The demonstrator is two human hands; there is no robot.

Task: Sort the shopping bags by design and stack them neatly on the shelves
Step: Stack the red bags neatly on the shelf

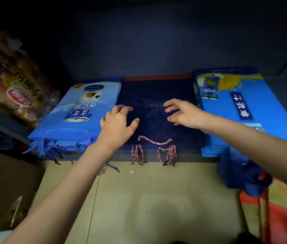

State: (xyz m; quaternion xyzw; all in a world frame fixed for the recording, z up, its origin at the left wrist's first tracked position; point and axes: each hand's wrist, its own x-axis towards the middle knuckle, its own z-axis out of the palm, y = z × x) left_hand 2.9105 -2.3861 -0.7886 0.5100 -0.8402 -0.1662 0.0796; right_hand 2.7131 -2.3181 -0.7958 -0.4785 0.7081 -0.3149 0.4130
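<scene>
While both hands are spreading over the middle stack, the risks are running left to right across the shelf (156, 158). At far left a crinkly clear bread pack (14, 80) is leaning against the shelf side, just beside the pale blue stack (72, 110); a sideways nudge there could be tipping it onto those bags. That stack's glossy printed faces are looking slick, and its thin blue cords (47, 148) are spilling over the shelf edge, so a passing forearm could be catching them and dragging the top sheets forward. The left hand (118, 122) is lying with fingers loose and splayed on the navy stack (156, 95), gripping nothing; the right hand (179, 112) is likewise relaxed, fingertips lightly curved onto the same dark face. Pressing unevenly here could be sliding the top navy bag askew, since the flat laminated sheets are probably gliding easily on each other. Its twisted multicoloured cords (154, 140) are hanging at the front edge and could be snagging on a wrist. At right the bright blue stack (255, 110), smooth and stiff-looking, is sitting tight against the navy one, its corner overhanging the shelf, so a push rightward could be knocking it off. Below it, more blue bags (234, 173) are waiting on the floor, unsorted.
</scene>
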